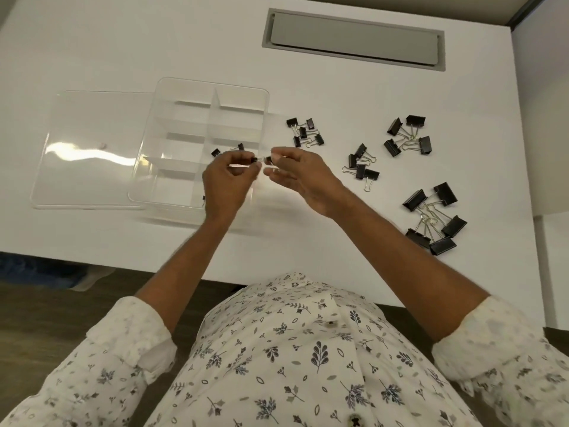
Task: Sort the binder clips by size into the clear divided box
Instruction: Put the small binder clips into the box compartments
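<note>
At the near right of the worktop [184,241] the biggest clips [434,217] lie in a tangled heap, not yet sorted. Over the right edge of the box [184,118] the hands meet. The left hand [228,183] curls its fingers and pinches a tiny clip [254,160]. The right hand [303,177] pinches a second clip [268,160] between thumb and forefinger, its other fingers loosely spread. The two clips sit just beside each other, perhaps hooked together. Two boxed clips [215,153] lie in a middle compartment of the right column; the other compartments look bare, though the left wrist hides part of one. The lid [89,149] lies flat to the left. Farther right wait the mid heap [361,166], the larger heap [408,135] and the smallest heap [304,132]. The sorting looks barely begun.
</note>
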